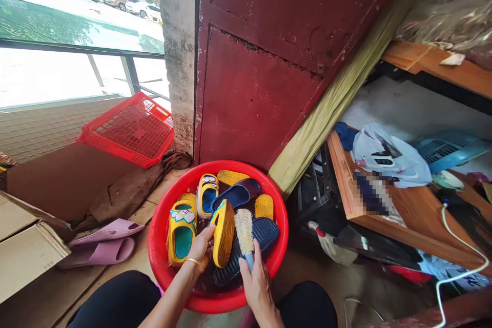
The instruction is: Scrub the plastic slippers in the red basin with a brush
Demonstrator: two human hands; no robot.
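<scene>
My left hand [202, 247] grips a small yellow slipper [224, 236], turned on its side with the ridged sole facing right. In my right hand [255, 279] is a scrub brush [245, 230] with pale bristles and a blue handle, held upright close beside that sole; I cannot tell whether they touch. Both hands are over a red basin [154, 236] of dark water. In it lie a yellow slipper with a green insole [183, 238], a yellow one with a blue insole [208, 197], dark blue slippers [265, 236] and other yellow slippers [264, 206].
Pink slippers [103, 246] lie on the floor left of the basin, near a cardboard box [34, 256]. A red plastic crate [130, 130] leans behind them. The dark red door [253, 92] stands behind the basin. On the right is a wooden shelf [418, 210] with bags.
</scene>
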